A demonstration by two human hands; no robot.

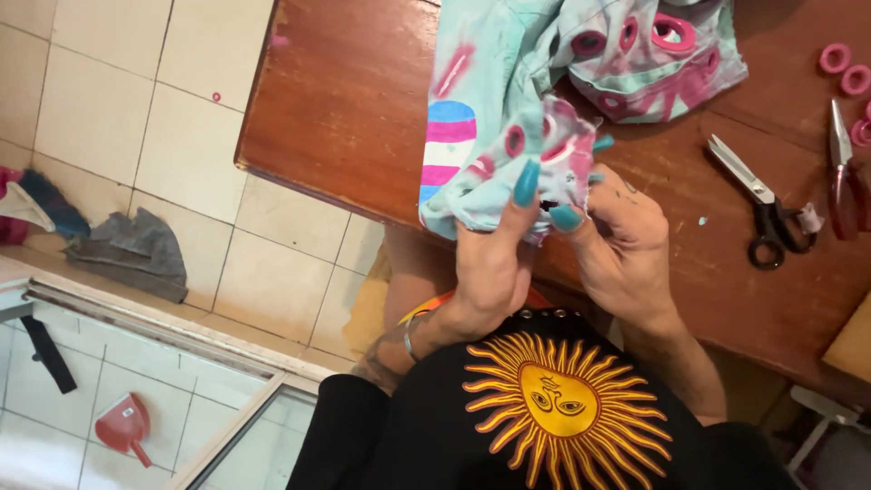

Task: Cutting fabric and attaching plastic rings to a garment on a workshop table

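Note:
A light turquoise cloth (494,100) with pink rings and pink, blue and white stripes lies across the brown wooden table (345,100). My left hand (494,263), with long teal nails, pinches the cloth's near edge from below. My right hand (617,236) grips the same edge just to the right, fingers curled into the fabric. Both hands are at the table's front edge, close to my body. A small dark spot shows in the cloth between my two thumbs.
Black-handled scissors (758,204) lie on the table right of my hands, red-handled pliers (844,172) further right. Pink rings (844,68) sit at the far right. The tiled floor holds a grey rag (132,249) and a red dustpan (127,426).

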